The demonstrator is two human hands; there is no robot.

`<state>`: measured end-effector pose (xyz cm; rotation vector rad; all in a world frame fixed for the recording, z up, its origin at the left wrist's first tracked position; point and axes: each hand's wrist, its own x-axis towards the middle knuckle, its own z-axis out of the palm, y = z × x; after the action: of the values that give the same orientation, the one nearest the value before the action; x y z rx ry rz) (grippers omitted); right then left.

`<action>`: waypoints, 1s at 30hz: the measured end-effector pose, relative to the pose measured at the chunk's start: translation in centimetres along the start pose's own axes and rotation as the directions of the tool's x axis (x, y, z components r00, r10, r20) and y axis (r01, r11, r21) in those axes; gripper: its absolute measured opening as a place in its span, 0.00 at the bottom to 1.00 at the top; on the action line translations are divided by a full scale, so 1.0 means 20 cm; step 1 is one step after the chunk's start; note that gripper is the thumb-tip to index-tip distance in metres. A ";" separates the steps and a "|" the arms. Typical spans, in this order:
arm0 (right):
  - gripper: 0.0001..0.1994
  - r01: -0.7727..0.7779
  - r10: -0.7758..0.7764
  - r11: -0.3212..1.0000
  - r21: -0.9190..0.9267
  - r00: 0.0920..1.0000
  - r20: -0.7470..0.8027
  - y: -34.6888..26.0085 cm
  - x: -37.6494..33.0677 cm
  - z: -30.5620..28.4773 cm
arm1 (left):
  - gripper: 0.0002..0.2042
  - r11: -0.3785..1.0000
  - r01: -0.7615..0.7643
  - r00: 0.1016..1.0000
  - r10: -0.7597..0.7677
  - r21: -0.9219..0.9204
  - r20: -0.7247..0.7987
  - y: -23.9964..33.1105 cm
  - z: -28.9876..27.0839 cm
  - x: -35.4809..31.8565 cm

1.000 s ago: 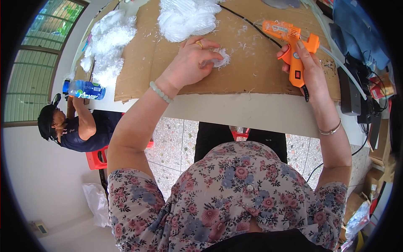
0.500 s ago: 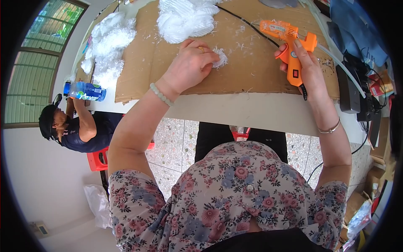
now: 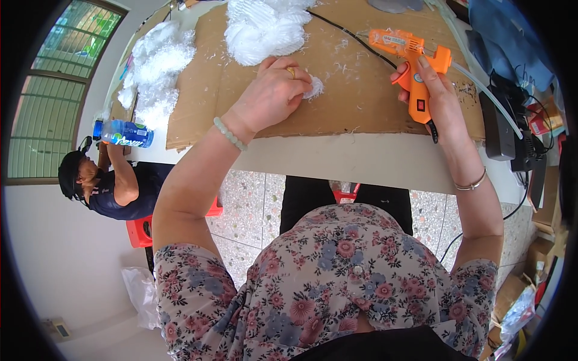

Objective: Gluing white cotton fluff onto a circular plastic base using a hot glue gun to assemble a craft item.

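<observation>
My right hand is wrapped around the handle of an orange hot glue gun, its nozzle pointing left above the cardboard. A clear glue stick trails from the gun's back end. At the middle of the table, my left hand has its fingers bent and pressed on a small white fluffy piece; part of that piece is hidden under the fingers. Just beyond the left hand rests a large heap of white fluffy pieces.
A brown cardboard sheet covers the white table. Loose white fluff and a blue-labelled bottle are at the left, near another seated person. The gun's black cord crosses the cardboard. Black adapters and cables crowd the right edge.
The glue gun and my right hand have shifted very slightly left. My left hand stays pressed on the white piece, almost unmoved.
</observation>
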<state>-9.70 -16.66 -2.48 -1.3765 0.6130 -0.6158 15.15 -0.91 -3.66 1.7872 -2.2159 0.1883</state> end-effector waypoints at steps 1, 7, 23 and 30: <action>0.20 0.003 -0.003 1.000 -0.005 1.000 0.003 0.00 0.00 0.00 | 0.08 1.000 -0.015 1.000 0.015 0.016 -0.013 0.00 0.00 -0.01; 0.19 -0.060 0.049 0.993 0.101 0.993 0.106 0.00 0.02 0.03 | 0.09 0.996 -0.060 0.996 0.064 0.072 -0.065 0.03 0.01 -0.03; 0.17 -0.053 0.030 0.994 0.090 0.969 0.246 0.07 0.23 0.44 | 0.11 0.999 0.046 0.994 -0.044 0.019 -0.100 0.13 0.00 -0.04; 0.17 -0.058 0.032 0.994 0.095 0.968 0.249 0.07 0.21 0.44 | 0.12 0.931 0.124 0.977 -0.174 -0.342 -0.120 0.10 -0.04 -0.09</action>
<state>-0.33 -13.45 -3.13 -1.3149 0.4054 -0.4244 13.55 1.39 -3.32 1.6837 -1.8682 -0.0816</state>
